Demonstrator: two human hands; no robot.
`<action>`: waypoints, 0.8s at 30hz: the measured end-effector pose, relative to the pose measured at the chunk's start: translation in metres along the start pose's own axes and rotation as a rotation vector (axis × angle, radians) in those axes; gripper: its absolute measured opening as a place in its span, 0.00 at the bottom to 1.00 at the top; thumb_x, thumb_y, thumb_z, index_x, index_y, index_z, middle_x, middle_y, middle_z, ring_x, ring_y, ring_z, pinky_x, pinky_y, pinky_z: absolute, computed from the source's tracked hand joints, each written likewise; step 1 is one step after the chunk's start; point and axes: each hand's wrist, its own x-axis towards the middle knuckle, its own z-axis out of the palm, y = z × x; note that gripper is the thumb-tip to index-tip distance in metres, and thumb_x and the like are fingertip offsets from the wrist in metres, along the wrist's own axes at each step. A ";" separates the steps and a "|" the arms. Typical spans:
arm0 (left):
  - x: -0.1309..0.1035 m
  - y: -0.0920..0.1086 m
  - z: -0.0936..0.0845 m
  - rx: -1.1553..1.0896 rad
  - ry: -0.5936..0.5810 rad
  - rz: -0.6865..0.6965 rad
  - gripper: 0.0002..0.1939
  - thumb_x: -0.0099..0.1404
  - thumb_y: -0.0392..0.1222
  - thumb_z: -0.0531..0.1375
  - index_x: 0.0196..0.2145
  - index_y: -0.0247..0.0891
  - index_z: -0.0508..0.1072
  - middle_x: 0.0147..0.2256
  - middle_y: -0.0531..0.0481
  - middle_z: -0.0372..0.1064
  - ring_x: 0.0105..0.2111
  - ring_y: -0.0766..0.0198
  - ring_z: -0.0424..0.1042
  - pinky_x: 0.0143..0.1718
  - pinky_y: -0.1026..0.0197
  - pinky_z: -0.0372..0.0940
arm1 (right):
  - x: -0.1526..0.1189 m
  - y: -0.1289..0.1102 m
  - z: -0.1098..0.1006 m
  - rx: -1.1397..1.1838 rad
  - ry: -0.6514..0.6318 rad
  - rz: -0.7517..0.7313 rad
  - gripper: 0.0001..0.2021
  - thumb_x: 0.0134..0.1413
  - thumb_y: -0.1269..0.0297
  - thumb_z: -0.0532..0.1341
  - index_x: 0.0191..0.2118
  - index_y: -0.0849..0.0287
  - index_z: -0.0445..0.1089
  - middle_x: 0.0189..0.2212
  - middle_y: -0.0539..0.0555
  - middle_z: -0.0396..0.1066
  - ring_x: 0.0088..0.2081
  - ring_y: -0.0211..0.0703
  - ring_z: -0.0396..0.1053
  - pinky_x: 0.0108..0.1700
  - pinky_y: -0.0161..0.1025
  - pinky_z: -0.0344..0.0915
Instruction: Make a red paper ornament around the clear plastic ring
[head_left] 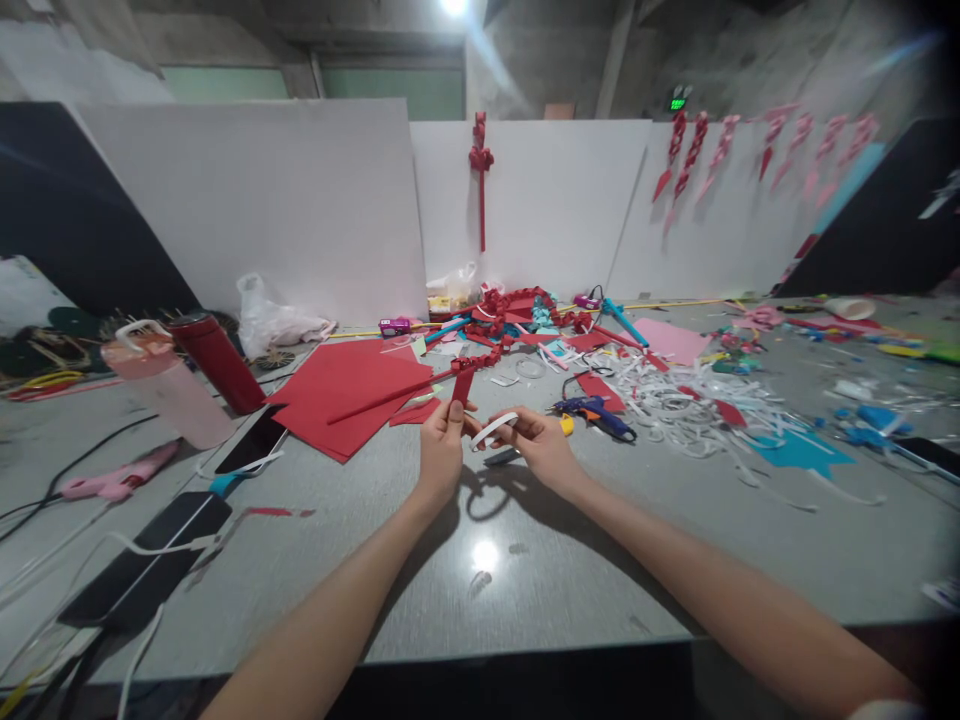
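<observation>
My left hand (441, 445) is closed, pinching a red paper strip (463, 386) that stands up between thumb and fingers. Fingertips of my right hand (544, 447) are pinched on a curled white strip (493, 427), which bends across toward the left fingertips. Whether the white strip is still joined to the red one I cannot tell. Both hands are held above the table, and a dark flat object (502, 457) lies under the right fingers. Behind the left hand are large red paper sheets (352, 385) with a thin red stick (390, 396) across them.
A blue glue gun (600, 415) and a heap of white strips (682, 395) lie to the right. Leftward stand a pink bottle (169, 385) and a red bottle (217, 362), near a pink glue gun (124, 472) and a black power bank (154, 560) with cables. Red folded-paper decorations (481, 160) hang behind.
</observation>
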 end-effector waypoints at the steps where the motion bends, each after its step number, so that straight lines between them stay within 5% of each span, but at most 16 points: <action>1: -0.002 0.001 0.001 0.024 0.007 0.015 0.26 0.74 0.66 0.58 0.39 0.37 0.73 0.24 0.53 0.72 0.21 0.65 0.70 0.27 0.63 0.64 | 0.001 0.001 0.000 0.017 0.001 0.005 0.17 0.63 0.46 0.70 0.44 0.55 0.80 0.35 0.53 0.82 0.35 0.44 0.79 0.46 0.45 0.78; 8: -0.013 -0.001 0.009 0.128 0.091 -0.005 0.26 0.76 0.65 0.56 0.39 0.39 0.75 0.20 0.58 0.59 0.19 0.67 0.58 0.24 0.64 0.54 | -0.003 0.015 0.003 -0.108 -0.048 0.104 0.17 0.63 0.50 0.69 0.50 0.57 0.81 0.37 0.57 0.81 0.38 0.47 0.79 0.45 0.48 0.79; 11: -0.012 -0.004 0.009 0.166 0.115 -0.008 0.24 0.77 0.63 0.56 0.39 0.39 0.75 0.20 0.59 0.57 0.19 0.67 0.57 0.24 0.64 0.52 | -0.008 0.009 0.003 -0.478 0.014 -0.117 0.14 0.68 0.59 0.65 0.55 0.53 0.80 0.49 0.61 0.78 0.43 0.50 0.76 0.51 0.52 0.75; 15: -0.011 -0.005 0.008 0.170 0.125 -0.008 0.24 0.77 0.63 0.56 0.38 0.39 0.75 0.20 0.59 0.57 0.19 0.67 0.57 0.24 0.64 0.52 | -0.013 -0.004 0.002 -0.746 0.054 -0.330 0.15 0.71 0.62 0.62 0.57 0.52 0.80 0.42 0.58 0.70 0.44 0.51 0.70 0.50 0.50 0.71; 24: -0.008 -0.006 0.004 -0.006 0.027 -0.066 0.28 0.72 0.69 0.59 0.39 0.38 0.76 0.18 0.59 0.58 0.16 0.68 0.57 0.20 0.65 0.54 | -0.004 0.008 -0.006 -0.521 0.070 -0.188 0.17 0.75 0.57 0.57 0.51 0.56 0.83 0.34 0.53 0.70 0.33 0.43 0.70 0.37 0.40 0.67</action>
